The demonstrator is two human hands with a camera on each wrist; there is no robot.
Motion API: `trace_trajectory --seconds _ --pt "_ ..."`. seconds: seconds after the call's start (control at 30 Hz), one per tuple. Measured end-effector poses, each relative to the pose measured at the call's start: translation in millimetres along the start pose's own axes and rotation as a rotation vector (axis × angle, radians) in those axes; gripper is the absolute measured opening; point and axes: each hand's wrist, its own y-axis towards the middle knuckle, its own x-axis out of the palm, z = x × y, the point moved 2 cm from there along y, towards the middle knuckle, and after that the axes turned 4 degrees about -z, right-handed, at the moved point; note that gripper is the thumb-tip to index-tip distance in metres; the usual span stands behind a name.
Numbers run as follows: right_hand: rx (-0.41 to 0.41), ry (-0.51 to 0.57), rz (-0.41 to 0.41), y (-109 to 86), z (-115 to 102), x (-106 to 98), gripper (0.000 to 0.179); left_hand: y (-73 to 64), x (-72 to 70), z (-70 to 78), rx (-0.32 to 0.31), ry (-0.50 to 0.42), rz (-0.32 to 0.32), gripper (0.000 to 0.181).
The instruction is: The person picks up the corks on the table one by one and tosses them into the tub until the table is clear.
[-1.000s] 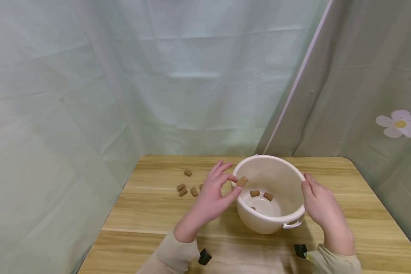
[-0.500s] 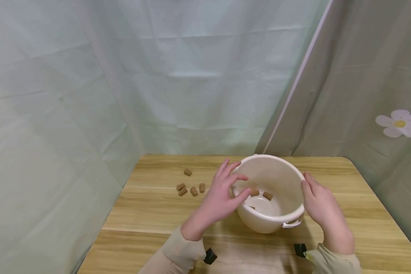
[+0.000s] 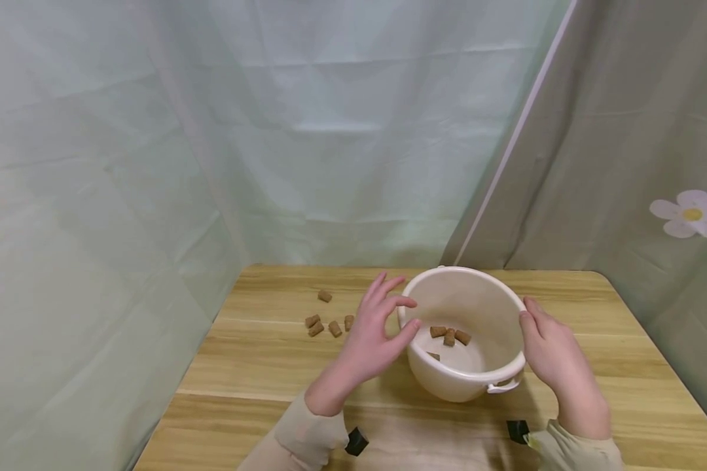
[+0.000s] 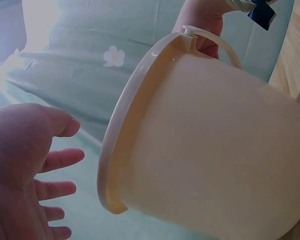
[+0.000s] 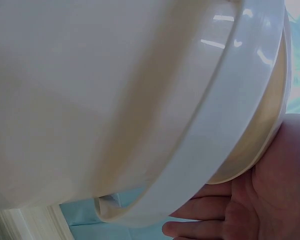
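A cream-white bucket (image 3: 453, 383) stands tilted towards me on the table, with several brown corks (image 3: 450, 338) on its inner floor. My left hand (image 3: 368, 337) hovers at the bucket's left rim, thumb and fingers spread apart and holding nothing. In the left wrist view, that same hand (image 4: 25, 165) is separated from the rim by a gap. My right hand (image 3: 556, 353) grips the bucket's right rim, thumb at the edge and fingers along the outside. More corks (image 3: 334, 328) lie on the table left of the bucket, one partly hidden behind the left hand.
The wooden table (image 3: 241, 379) ends at a back edge near a pale green curtain (image 3: 342, 163). A grey curtain (image 3: 624, 144) with white flowers hangs at the right. A carry handle (image 4: 217, 42) runs along the bucket's outside. Each sleeve has a black block (image 3: 357, 442) beside it.
A cork that my left fingers pinched was let go over the bucket and now lies among those inside. The left hand reached inwards, then drew back slightly left. The right hand stayed on the rim.
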Motion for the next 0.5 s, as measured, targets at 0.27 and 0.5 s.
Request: trace_trajectory --seconds 0.27,0.5 --pt "-0.005 -0.008 0.0 0.3 0.2 0.5 0.067 -4.2 -1.7 -4.0 -0.014 -0.014 0.006 0.021" --pt "-0.003 -0.005 0.008 -0.4 0.0 0.4 0.068 -7.9 -3.8 -6.4 -0.012 -0.019 0.026 0.021"
